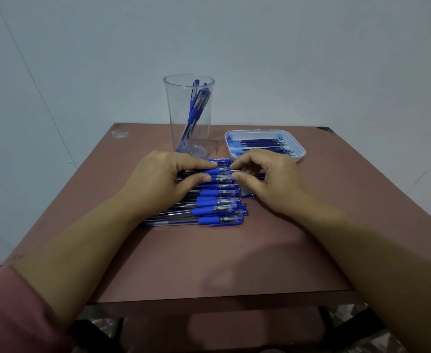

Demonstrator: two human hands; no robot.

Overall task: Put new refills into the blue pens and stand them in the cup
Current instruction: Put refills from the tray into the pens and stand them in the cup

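Clearly the job is at an early stage. The clear cup (174, 110), at 12 o'clock from the hands, has only a few finished pens (196, 108) leaning inside it. A long row of blue pens (217, 210) lies side by side on the surface (209, 263), running from the hands toward 6 o'clock. I judge most of that row is yet to be refilled, though I cannot tell from here which pens are already done. The white tray (302, 152), at 1 o'clock, holds a batch of dark refills (260, 142).

Both hands meet over the far end of the row. The left hand (158, 179) curls thumb and forefinger round the blue grip of one pen (220, 171). The right hand (267, 182) has fingers and thumb bent in close at that pen's tip end, where a thin metal point shows. Whether it pinches the point or the clear nose piece is too small to tell.
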